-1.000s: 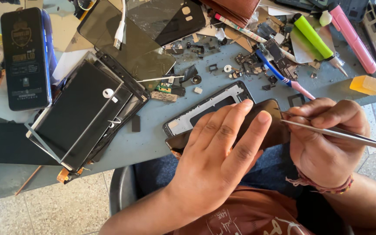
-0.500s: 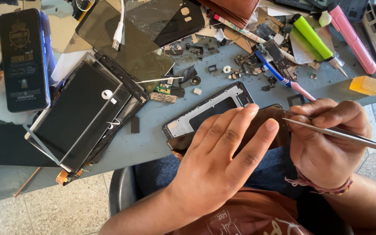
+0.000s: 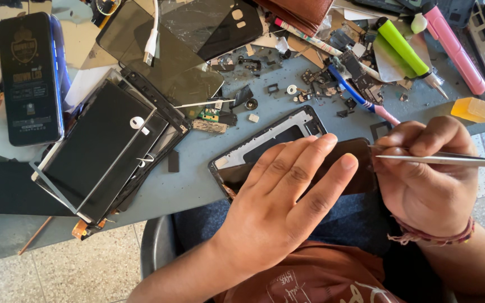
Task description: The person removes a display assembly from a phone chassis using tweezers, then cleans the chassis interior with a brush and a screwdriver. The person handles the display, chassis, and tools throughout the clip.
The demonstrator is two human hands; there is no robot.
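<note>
Left hand, fingers spread flat, presses on an opened phone at the table edge; right hand, just beside it, pinches metal tweezers.

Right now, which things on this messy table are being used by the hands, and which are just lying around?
In use:
- left hand, flat on the dark opened phone body with a silver frame
- right hand, holding thin metal tweezers

Lying about:
- stack of black phone screens
- green marker-shaped tool
- pink pen-shaped tool
- small orange block
- white cable plug
</note>
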